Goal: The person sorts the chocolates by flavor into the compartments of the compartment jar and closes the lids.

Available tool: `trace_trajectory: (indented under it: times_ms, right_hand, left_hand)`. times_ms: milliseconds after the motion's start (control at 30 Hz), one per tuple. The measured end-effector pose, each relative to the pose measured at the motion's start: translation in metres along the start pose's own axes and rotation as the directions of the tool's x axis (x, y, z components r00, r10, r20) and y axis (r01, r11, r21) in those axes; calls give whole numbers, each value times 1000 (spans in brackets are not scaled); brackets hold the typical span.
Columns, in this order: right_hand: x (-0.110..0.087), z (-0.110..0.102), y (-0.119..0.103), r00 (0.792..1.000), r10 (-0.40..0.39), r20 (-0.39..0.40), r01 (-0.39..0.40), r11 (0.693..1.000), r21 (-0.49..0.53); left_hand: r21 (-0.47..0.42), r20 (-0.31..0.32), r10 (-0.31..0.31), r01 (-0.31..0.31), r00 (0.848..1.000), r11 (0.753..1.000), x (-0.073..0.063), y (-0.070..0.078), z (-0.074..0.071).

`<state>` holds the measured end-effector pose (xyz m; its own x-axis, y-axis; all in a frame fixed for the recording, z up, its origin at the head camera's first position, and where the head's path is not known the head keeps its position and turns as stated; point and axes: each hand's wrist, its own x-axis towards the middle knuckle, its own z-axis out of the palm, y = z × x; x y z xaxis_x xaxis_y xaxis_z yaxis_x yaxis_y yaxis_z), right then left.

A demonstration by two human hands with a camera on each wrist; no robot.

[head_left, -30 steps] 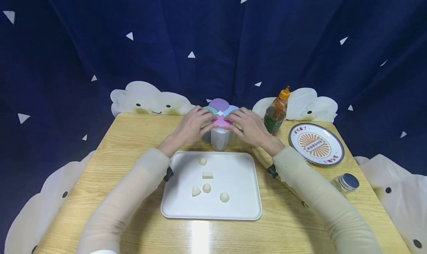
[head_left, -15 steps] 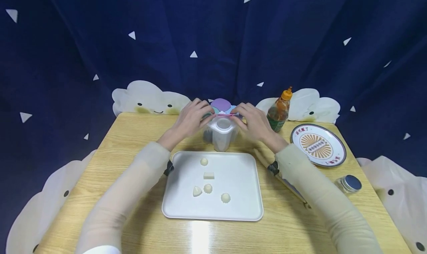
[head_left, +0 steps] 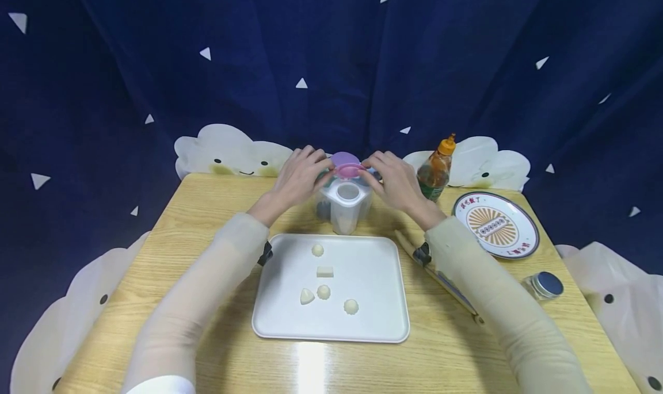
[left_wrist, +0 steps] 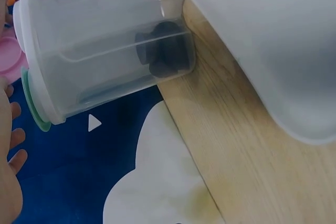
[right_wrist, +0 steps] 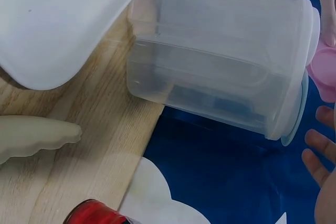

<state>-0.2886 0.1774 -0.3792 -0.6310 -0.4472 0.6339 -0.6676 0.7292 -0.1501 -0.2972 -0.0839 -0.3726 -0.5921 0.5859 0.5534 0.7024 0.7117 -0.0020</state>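
Head view, pink lid (head_left: 349,170): upper centre of the frame, raised above the round opening of a clear container (head_left: 345,217).
Left hand (head_left: 300,175): pinches the lid's left edge between fingers and thumb.
Right hand (head_left: 395,180): pinches its right edge the same way.
Purple lid (head_left: 343,157): just above the pink one in the frame.
White tray (head_left: 373,273): lower centre, on the desk (head_left: 217,210), bearing five small pale pieces (head_left: 323,292).
Right side: sauce bottle (head_left: 434,172), patterned plate (head_left: 495,225), dark-capped jar (head_left: 543,286).
Left wrist view, container: slants across the upper left, dark pieces inside at its base, green lid (left_wrist: 34,100) at its top end; pink lid cut off at the left edge.
Right wrist view, container: upper right, pale blue lid (right_wrist: 296,114) at its top end; pink lid at the right edge, right hand's fingers below.
Scalloped pale object (right_wrist: 39,135): left edge.
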Motion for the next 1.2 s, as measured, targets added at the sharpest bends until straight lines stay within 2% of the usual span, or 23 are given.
trace_trajectory:
  times_ms: [267,500,667,933,1200]
  right_hand:
    - [-3,-7,-4,996,90,-29,-91,995,-30]
    - [-29,-33,-19,985,164,-47,-167,983,-80]
    - [-62,-52,-27,978,209,7,-207,974,-86]
    - [-134,-71,-32,962,260,83,-244,955,-169]
    - [-192,-82,-31,916,375,144,-331,908,-256]
  left_hand:
    - [38,37,3,-4,999,999,4,0,-1]
    - [32,36,0,-1,999,999,3,-1,-1]
    - [34,41,-7,5,999,999,2,0,-3]
    - [31,48,-12,11,999,999,3,1,-2]
    - [33,61,-32,30,998,999,0,2,-3]
